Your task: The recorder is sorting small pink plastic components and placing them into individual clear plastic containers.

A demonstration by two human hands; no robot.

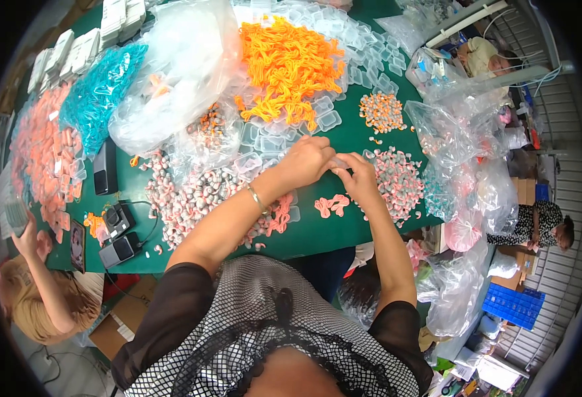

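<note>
Over the middle of the green table, my left hand [307, 159] and my right hand [357, 175] meet, fingers pinched around a small see-through plastic case [336, 163]. Fingers cover most of it, so its contents cannot be made out. Loose pink cords [331, 205] lie just below my hands. Beside my right hand spreads a pile of small pink-and-grey rounded pieces [398, 185]. More such pieces [198, 202] lie under and left of my left forearm. Beyond my hands, looped orange cords [290, 66] are heaped on clear little plastic boxes [271, 139].
A large clear bag [178, 86], a teal bag [99, 86] and filled pink cases [49, 149] cover the left side. Black devices [119, 248] with a cable sit near the front edge. Orange-and-grey pieces [382, 112] lie at right, by hanging plastic bags [463, 152]. A co-worker [49, 298] sits at left.
</note>
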